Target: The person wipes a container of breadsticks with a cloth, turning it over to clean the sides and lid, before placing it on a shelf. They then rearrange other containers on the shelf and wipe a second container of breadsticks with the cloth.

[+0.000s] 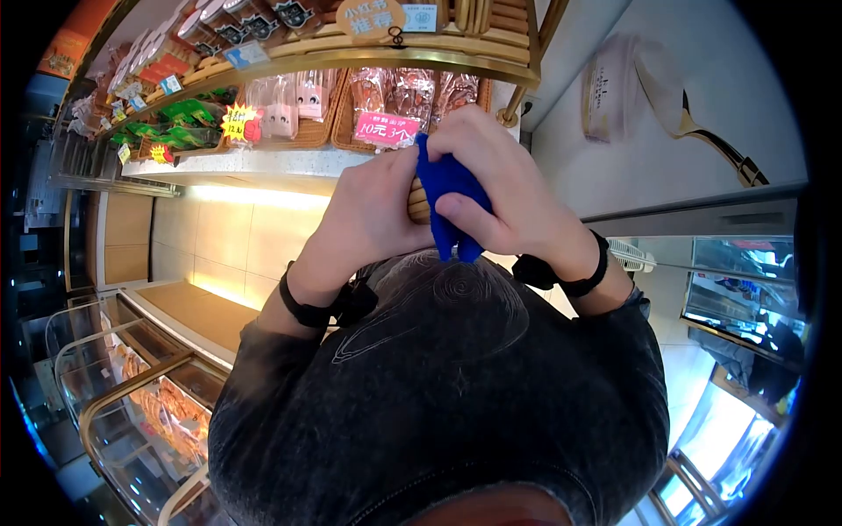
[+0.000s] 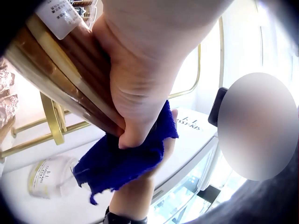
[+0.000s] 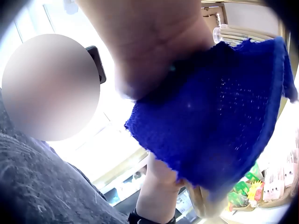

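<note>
My left hand (image 1: 373, 206) grips a clear container of long brown and cream sticks (image 1: 419, 203), held in front of my chest. Its white label (image 2: 60, 17) shows in the left wrist view, where the left thumb lies along its side. A blue cloth (image 1: 456, 188) covers the container's end on the right. My right hand (image 1: 509, 184) holds this cloth, thumb and fingers curled over it. Seen from the right wrist, the cloth (image 3: 210, 116) hangs wide with a frayed edge and hides most of the container and the right fingertips.
Ahead, a shelf with a brass rail (image 1: 316, 66) bears jars and baskets of packaged snacks (image 1: 412, 92) with price cards. On the white counter (image 1: 561, 167) at right lie gold tongs (image 1: 680, 118) and a clear labelled box (image 1: 608, 88). A glass bread case (image 1: 132, 386) stands lower left.
</note>
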Available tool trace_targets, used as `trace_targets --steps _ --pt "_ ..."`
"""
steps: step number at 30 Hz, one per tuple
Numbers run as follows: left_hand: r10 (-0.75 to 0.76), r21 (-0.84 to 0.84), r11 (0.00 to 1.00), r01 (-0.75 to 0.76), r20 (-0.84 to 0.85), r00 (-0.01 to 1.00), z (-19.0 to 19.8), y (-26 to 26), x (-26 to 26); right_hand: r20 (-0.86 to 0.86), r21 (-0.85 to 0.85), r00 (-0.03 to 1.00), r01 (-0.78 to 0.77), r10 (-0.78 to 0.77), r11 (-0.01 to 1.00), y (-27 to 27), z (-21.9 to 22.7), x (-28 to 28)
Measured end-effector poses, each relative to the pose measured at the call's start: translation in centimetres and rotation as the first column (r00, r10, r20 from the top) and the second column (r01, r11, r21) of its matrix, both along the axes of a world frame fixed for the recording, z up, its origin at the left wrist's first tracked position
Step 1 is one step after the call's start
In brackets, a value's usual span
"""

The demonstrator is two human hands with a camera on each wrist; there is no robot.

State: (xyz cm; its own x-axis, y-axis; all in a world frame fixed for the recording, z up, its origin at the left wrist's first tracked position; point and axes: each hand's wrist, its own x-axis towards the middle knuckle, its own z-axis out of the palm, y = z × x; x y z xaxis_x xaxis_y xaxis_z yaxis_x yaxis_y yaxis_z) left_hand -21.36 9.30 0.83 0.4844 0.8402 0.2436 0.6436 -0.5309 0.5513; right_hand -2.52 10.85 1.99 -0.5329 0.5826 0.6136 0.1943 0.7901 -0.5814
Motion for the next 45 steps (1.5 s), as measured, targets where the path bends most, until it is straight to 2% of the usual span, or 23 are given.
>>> trace_targets --steps 2,9,14,16,17,19,20,22,23,24,26,28,30,32,34,35,36,38,39,41,42,44,45 --pt "0.017 -0.015 1.000 -0.016 0.038 0.999 -0.2 -0.1 -0.1 0.040 -0.090 0.999 0.023 -0.019 0.996 0.3 0.4 -0.5" --pt "0.081 -0.131 0.989 -0.066 0.112 0.990 -0.3 -0.1 -1.6 0.159 -0.165 0.987 0.047 -0.021 0.985 1.7 1.3 -3.1" --pt "0.101 -0.165 0.983 -0.080 0.124 0.987 -1.1 0.3 -3.6 0.150 -0.273 0.989 0.021 0.020 0.962 3.1 1.1 -5.0" --pt "0.111 -0.096 0.989 -0.110 0.005 0.994 -0.3 0.5 -4.6 0.048 -0.604 0.982 -0.116 0.181 0.789 4.1 1.0 -5.7" --pt "0.100 -0.099 0.990 -0.100 -0.004 0.995 0.2 0.8 -5.3 0.039 -0.606 0.985 -0.113 0.171 0.788 4.4 0.9 -6.2" --pt "0.051 -0.201 0.979 -0.031 0.093 0.994 1.2 1.4 -6.9 -0.156 -0.733 0.979 -0.203 0.130 0.650 4.8 0.7 -7.2" --pt "0.037 -0.203 0.979 -0.019 0.082 0.996 1.1 1.6 -7.6 -0.168 -0.733 0.979 -0.202 0.115 0.650 4.9 0.2 -7.9" --pt "-0.013 -0.363 0.907 0.213 0.482 0.876 0.6 2.4 -9.9 -0.551 -0.619 0.828 -0.486 0.099 0.618 5.4 -1.5 -10.0" --pt "0.050 -0.422 0.863 0.278 0.619 0.784 0.5 2.6 -10.5 -0.587 -0.541 0.796 -0.522 0.147 0.659 5.7 -2.3 -10.6" --pt "0.046 -0.421 0.862 0.281 0.617 0.785 0.7 3.0 -11.1 -0.589 -0.539 0.795 -0.520 0.145 0.663 5.7 -2.5 -11.2" --pt "0.032 -0.381 0.899 0.215 0.549 0.835 1.1 3.9 -12.3 -0.664 -0.410 0.745 -0.436 0.065 0.801 5.3 -2.5 -12.4" --pt "0.005 -0.350 0.915 0.200 0.505 0.863 1.2 4.8 -13.4 -0.710 -0.361 0.699 -0.468 0.088 0.807 5.5 -2.7 -13.0" --pt "-0.103 -0.218 0.946 0.239 0.495 0.863 0.9 5.7 -14.3 -0.725 -0.391 0.686 -0.329 -0.067 0.860 5.2 -2.5 -14.0" --pt "-0.130 -0.199 0.947 0.253 0.484 0.865 0.6 6.6 -15.2 -0.714 -0.460 0.684 -0.296 -0.150 0.837 5.3 -1.7 -14.5" --pt "-0.158 -0.176 0.947 0.268 0.474 0.866 0.3 7.2 -15.9 -0.612 -0.236 0.788 -0.093 -0.073 0.967 5.9 -1.0 -15.0" --pt "-0.146 -0.163 0.954 0.251 0.476 0.867 0.2 7.4 -16.3 -0.475 -0.047 0.880 0.006 -0.028 0.999 6.6 -0.8 -14.8" --pt "-0.134 -0.150 0.961 0.231 0.479 0.868 0.0 7.5 -16.7 -0.304 0.006 0.951 0.067 -0.062 0.998 6.3 0.3 -14.7" --pt "-0.103 -0.114 0.975 0.193 0.536 0.838 0.0 7.5 -16.9 -0.258 0.013 0.960 0.120 -0.113 0.993 6.3 0.4 -15.4" --pt "-0.080 -0.089 0.986 0.141 0.490 0.868 0.4 7.6 -17.1 -0.246 0.023 0.963 0.114 -0.105 0.993 6.3 0.5 -15.7" --pt "-0.027 -0.067 0.996 0.060 0.408 0.913 1.2 7.6 -17.1 -0.144 0.032 0.957 0.259 -0.252 0.965 5.7 0.8 -16.2" --pt "-0.020 -0.058 0.997 0.050 0.420 0.907 1.1 7.6 -17.3 -0.081 0.101 0.961 0.272 -0.264 0.957 5.3 0.9 -16.5" --pt "-0.025 -0.033 0.999 0.037 0.320 0.947 0.8 7.7 -17.5 -0.074 0.246 0.970 0.241 -0.230 0.939 5.3 0.7 -17.8" --pt "0.005 -0.067 0.998 0.020 0.354 0.935 0.8 7.4 -17.3 -0.087 0.283 0.970 0.242 -0.226 0.928 5.2 0.6 -17.9"
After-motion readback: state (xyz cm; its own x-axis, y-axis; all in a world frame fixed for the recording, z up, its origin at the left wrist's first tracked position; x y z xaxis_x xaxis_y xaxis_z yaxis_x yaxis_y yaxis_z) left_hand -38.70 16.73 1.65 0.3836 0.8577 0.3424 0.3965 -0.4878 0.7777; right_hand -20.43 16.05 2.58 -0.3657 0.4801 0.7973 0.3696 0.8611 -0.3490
